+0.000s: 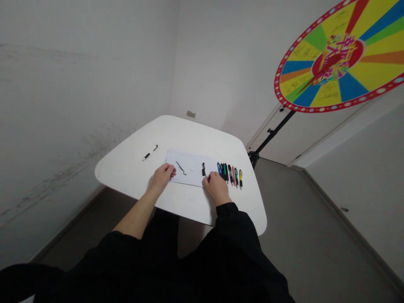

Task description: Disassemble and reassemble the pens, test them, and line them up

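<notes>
A sheet of white paper [189, 179] lies on the white table, its edges near both of my hands. My left hand [163, 174] rests at the sheet's left edge with its fingers curled in; whatever may be inside them is hidden. Beside it on the paper lies a thin dark pen piece with a light tip [181, 168]. My right hand [217, 185] is at the sheet's right side, fingers bent together, just below a short black pen part [203, 168]. I cannot make out what its fingertips hold. A black-and-white pen [150, 152] lies farther left.
Several pens [230, 174] in different colours lie in a row right of my right hand. The white table [189, 132] has rounded corners and stands near the walls. A colourful prize wheel [337, 59] on a black stand [274, 134] rises at the right.
</notes>
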### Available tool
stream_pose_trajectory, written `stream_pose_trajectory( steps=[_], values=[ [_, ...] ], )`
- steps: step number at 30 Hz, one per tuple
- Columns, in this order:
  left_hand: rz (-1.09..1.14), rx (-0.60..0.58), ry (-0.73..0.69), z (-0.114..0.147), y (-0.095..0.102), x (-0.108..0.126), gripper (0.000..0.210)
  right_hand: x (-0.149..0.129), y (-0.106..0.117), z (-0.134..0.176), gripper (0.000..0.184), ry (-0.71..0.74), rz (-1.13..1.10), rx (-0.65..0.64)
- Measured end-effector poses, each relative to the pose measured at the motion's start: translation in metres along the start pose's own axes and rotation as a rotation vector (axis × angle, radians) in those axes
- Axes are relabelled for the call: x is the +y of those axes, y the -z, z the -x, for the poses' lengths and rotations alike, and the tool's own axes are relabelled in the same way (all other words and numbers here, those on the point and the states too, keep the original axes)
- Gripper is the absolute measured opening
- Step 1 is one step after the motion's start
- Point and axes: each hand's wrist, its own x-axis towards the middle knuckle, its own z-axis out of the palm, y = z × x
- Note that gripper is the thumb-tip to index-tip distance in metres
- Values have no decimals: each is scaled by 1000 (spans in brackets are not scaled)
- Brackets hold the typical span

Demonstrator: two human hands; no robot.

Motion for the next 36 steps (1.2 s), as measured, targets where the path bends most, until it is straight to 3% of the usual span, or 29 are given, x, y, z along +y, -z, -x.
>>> stream_pose_trajectory(
  steps=[14, 22, 30, 36],
  values=[
    [42, -1, -7, 0, 0, 0, 36, 6, -14, -6, 17, 39, -90, 26],
    [-36, -1, 1, -3, 4, -6, 29, 20, -35, -15, 18, 159, -317, 179],
    [-235, -100, -298, 1, 2, -3, 39, 15, -38, -18, 17, 437, -530, 253],
    [-287, -221, -299, 3, 2, 2, 24, 13, -34, -16, 14, 498, -594, 293]
  ],
)
